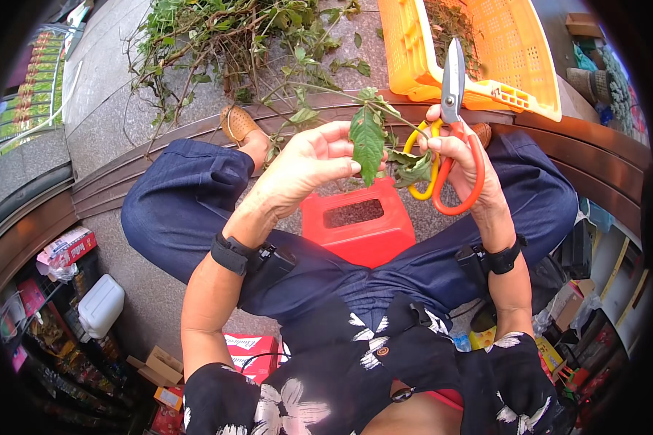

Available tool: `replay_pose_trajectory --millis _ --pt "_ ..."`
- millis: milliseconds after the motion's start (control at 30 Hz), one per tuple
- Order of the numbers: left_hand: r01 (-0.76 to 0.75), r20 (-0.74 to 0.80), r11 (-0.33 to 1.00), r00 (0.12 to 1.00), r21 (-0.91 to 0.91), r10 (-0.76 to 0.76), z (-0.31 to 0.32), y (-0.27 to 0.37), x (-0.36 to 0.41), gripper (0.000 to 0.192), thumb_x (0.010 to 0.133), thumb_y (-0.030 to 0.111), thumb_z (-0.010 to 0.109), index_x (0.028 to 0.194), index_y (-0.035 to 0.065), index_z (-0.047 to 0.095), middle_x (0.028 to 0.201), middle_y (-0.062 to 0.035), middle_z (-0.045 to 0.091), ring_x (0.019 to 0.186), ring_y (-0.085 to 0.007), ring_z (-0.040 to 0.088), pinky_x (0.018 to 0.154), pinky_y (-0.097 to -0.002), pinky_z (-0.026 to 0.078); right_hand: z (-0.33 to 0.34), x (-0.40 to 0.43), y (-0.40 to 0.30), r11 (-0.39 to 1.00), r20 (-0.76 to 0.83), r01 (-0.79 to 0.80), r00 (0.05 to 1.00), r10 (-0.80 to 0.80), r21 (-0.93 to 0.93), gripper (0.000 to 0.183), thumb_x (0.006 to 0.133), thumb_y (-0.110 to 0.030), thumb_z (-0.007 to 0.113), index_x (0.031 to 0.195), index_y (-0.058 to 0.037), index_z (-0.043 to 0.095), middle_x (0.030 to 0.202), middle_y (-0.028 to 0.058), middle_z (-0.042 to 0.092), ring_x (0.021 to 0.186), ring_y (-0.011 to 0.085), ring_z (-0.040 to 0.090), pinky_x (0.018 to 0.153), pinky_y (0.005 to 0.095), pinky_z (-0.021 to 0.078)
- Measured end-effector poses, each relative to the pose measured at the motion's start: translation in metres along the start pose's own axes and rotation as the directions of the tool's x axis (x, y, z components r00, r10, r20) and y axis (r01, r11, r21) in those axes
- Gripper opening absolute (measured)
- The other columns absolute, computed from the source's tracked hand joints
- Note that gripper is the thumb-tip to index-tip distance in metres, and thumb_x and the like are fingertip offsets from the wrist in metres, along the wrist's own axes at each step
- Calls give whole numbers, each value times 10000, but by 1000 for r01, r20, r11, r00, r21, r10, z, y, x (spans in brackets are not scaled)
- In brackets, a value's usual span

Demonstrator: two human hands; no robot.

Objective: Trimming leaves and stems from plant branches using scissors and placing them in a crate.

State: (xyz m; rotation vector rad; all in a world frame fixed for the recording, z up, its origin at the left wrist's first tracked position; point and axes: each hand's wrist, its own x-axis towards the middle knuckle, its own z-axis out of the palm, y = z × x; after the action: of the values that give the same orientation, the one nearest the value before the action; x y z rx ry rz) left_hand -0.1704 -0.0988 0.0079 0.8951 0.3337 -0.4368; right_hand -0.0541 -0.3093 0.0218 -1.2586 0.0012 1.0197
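Note:
My right hand (462, 163) holds garden scissors (453, 81), one handle yellow and one red-orange, with the blades pointing up and together. The same hand's thumb and finger pinch the end of a leafy stem (326, 89). This stem runs left towards a pile of cut vines (239, 49) on the paving. At a broad green leaf (368, 144) on it, my left hand (321, 157) has its thumb at the near edge and fingers behind, partly hidden by the leaf. A wilted leaf (416, 169) hangs beside the yellow handle.
A red plastic stool (359, 223) stands between my legs. The yellow perforated crate (500, 54) at the upper right contains plant cuttings (451, 32). A brown ledge (571, 152) crosses ahead. A white jerrycan (102, 305) and red cartons (250, 348) are behind at left.

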Motion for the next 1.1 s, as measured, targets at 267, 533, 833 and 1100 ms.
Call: replay_pose_trajectory --millis 267,533,833,1100 --pt "-176 -235 847 915 501 329 0 -12 2 515 798 74 657 1268 32 451 1115 -78 574 984 -156 570 881 -276 439 -7 1 7 997 48 -19 999 16 79 321 798 -110 626 1081 -68 480 868 45 589 780 92 530 719 225 397" --pt "-271 -42 755 929 597 368 26 -16 10 343 824 87 637 1149 28 544 1062 -58 589 953 -124 557 830 -271 450 1 1 5 998 68 -49 997 46 42 354 784 -143 651 1077 -64 470 864 61 594 737 96 519 660 222 426" --pt "25 -99 963 995 268 2 22 -18 13 232 847 143 647 1035 31 570 916 -17 631 816 -71 589 742 -220 474 7 -2 8 1000 138 10 990 -12 17 351 801 -109 674 1080 -56 467 804 48 584 723 108 564 654 237 453" --pt "-48 -178 961 979 273 99 24 -16 16 223 850 169 647 1013 22 607 907 -8 633 828 -68 581 744 -216 467 5 -11 14 964 21 68 998 -65 -259 358 741 -88 744 991 -71 489 770 -6 570 706 53 539 667 198 445"
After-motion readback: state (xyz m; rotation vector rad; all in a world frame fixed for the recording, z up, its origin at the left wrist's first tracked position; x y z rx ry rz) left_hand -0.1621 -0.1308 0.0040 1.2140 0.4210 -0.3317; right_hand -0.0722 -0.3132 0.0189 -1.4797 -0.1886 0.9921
